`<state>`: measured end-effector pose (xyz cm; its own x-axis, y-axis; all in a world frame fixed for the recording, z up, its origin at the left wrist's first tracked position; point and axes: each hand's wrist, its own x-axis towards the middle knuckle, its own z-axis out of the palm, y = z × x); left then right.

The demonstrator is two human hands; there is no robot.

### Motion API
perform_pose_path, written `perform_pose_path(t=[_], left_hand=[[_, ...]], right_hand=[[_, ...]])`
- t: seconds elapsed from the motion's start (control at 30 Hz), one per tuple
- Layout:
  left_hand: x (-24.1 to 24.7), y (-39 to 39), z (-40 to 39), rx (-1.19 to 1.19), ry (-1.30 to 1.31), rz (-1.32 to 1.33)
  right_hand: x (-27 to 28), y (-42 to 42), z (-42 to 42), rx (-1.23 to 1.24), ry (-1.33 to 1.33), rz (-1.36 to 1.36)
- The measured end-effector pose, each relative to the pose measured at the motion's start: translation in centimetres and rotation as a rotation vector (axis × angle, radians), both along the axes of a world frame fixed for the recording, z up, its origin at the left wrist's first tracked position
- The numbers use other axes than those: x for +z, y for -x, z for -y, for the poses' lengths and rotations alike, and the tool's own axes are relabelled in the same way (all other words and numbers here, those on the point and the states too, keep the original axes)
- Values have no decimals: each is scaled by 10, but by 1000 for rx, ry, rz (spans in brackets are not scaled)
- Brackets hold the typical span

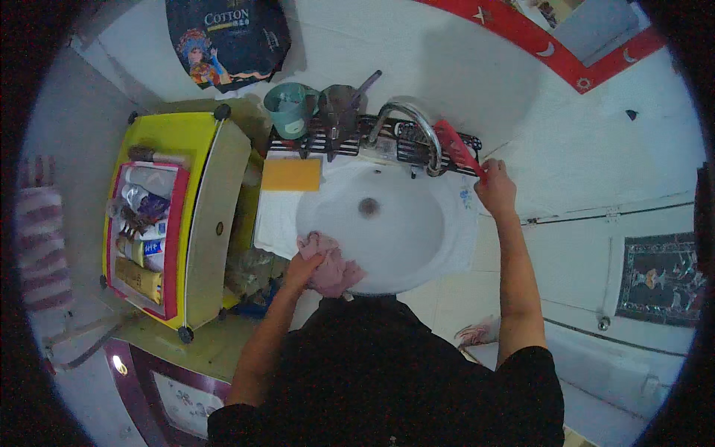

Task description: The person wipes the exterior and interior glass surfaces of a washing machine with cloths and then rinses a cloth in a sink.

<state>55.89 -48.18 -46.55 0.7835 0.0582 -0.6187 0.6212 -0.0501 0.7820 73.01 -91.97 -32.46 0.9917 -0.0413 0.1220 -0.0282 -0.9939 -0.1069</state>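
My left hand (304, 269) grips a crumpled pink cloth (330, 268) at the near left rim of a white washbasin (385, 246). Part of the cloth hangs over the inside of the bowl. At the back right corner, my right hand (496, 187) has its fingers closed on the handle of a red comb or brush (459, 148). The red tool's far end lies over a black slatted rack (413, 151) behind the basin. A curved chrome faucet (410, 112) rises between the rack and the bowl, just left of the red tool.
On the rack's left stand a green cup (287, 109) and a dark cup (339, 106) holding a toothbrush-like handle. A yellow rectangle (291, 175) lies on the basin's back left corner. To the left, a yellow cabinet (192, 223) carries a pink-rimmed tray (177, 240) of tubes. A red-framed mirror (558, 61) hangs upper right.
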Motion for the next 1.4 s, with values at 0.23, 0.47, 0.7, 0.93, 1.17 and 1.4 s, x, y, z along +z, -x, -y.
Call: perform_pose_path(t=[0.23,0.47,0.7,0.93,1.17,1.4], left_hand=[[-38,16,5,131,-35,-8],[-6,5,6,10,-178,-105],[-22,8,4,16,-132,-34],[2,3,9,-34,-244,13],[26,3,7,-20,-19,26],[-4,3,0,-119,-123,-15]], right_hand=[[14,-15,-7,71,-352,251],[174,112,-112,716,-1032,501],[247,152,-187,1638,-1879,1035],[241,182,-194,1465,-1758,882],[245,207,-213,1480,-2120,958],[258,171,-250,1369,-1684,1516]])
